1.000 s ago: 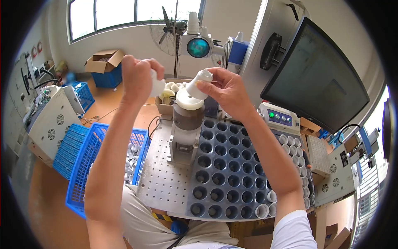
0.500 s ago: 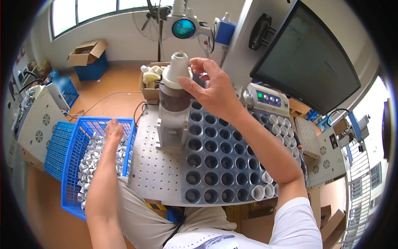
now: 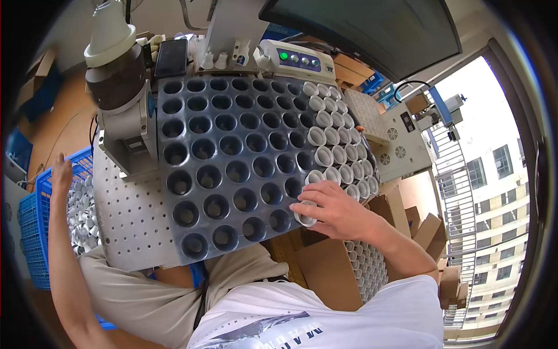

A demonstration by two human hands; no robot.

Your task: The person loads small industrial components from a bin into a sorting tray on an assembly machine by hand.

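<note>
My right hand (image 3: 332,210) is at the front right of the dark tray (image 3: 192,157). Its fingers are closed around the rim of a white cup (image 3: 305,215). Near the upper edge of the blue basket (image 3: 43,189) is my left hand (image 3: 61,174); its fingers are small and seen edge-on, so their grip is unclear. Many small white pieces (image 3: 83,218) lie in that basket. More white cups (image 3: 324,156) stand in the tray's right columns, while round holes fill the rest. A white cone (image 3: 108,32) sits on the dark round fixture (image 3: 116,81) at the upper left.
A perforated metal plate (image 3: 131,215) lies left of the tray. Behind the tray are a black phone (image 3: 172,57), a control box (image 3: 299,60) with a green light and a large monitor (image 3: 372,29). An open carton (image 3: 328,273) and stacked white cups (image 3: 366,267) are at the lower right.
My right hand has moved from the white cone on the fixture to a cup at the tray's front right. The view has turned right, and my left hand now appears near the basket's upper edge.
</note>
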